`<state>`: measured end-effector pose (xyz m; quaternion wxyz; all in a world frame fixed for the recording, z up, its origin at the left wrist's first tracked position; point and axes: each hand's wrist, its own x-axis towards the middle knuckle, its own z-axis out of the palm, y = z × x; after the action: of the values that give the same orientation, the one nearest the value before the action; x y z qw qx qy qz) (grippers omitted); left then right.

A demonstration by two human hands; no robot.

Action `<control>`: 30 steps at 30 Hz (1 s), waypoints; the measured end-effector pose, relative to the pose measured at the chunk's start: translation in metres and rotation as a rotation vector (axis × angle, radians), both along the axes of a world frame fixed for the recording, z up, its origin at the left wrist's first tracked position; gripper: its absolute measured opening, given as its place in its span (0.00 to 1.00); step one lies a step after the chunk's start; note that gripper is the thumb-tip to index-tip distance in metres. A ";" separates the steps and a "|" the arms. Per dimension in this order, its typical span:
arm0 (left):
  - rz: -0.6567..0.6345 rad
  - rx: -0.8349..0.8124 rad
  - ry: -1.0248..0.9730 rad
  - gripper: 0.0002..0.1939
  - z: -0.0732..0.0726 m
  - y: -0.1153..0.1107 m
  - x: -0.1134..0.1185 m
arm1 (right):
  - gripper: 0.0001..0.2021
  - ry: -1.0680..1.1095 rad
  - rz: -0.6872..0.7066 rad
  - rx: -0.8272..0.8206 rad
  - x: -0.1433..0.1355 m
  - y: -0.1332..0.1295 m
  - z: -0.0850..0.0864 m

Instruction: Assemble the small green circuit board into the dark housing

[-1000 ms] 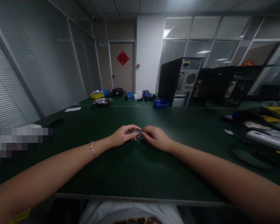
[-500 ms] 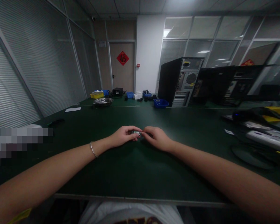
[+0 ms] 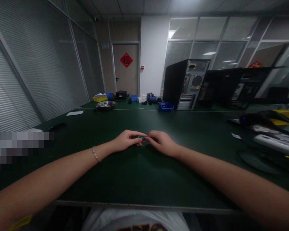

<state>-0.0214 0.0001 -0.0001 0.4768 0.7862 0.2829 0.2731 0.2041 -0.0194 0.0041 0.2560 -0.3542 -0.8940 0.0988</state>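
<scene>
Over the middle of the green tabletop (image 3: pixel 139 179), my left hand (image 3: pixel 126 140) grips a small green circuit board (image 3: pixel 141 138) between thumb and fingers. Only a narrow part of the board shows; the fingers hide the rest. From the other side, my right hand (image 3: pixel 162 142) pinches with thumb and forefinger at the board's right end. Its fingertips nearly meet those of the left hand, and what exactly lies between them is too small to tell. Both hands are low, close to the table.
Blue trays (image 3: pixel 166 106), a metal bowl (image 3: pixel 106 105) and a computer tower (image 3: pixel 186 85) stand along the back. On the right lie cables (image 3: pixel 257 160) and a white device (image 3: pixel 276 143). A paper slip (image 3: pixel 74 113) rests at the left. The table's front edge (image 3: pixel 144 207) runs before my lap.
The small board has turned between my fingers: a pale, silvery face showed before, a green one shows now. Both hands have kept almost the same place.
</scene>
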 end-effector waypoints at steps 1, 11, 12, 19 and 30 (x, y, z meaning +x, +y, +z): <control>0.000 0.000 0.000 0.20 0.000 0.000 0.000 | 0.11 -0.001 0.001 -0.001 0.000 0.000 0.000; 0.056 0.044 0.007 0.20 0.001 -0.003 0.001 | 0.10 -0.010 0.011 0.023 0.001 0.002 -0.002; 0.052 0.041 0.005 0.20 0.001 -0.003 0.000 | 0.10 -0.015 0.012 0.022 0.001 0.002 -0.002; -0.006 0.007 -0.014 0.20 0.001 -0.001 0.000 | 0.10 -0.036 0.039 0.010 0.002 0.000 0.001; -0.006 -0.025 0.003 0.19 0.007 -0.005 0.000 | 0.10 -0.010 0.072 0.008 0.004 0.001 0.000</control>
<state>-0.0213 -0.0049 0.0070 0.4870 0.7814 0.2846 0.2667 0.2079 -0.0181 0.0044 0.2494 -0.3212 -0.9078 0.1024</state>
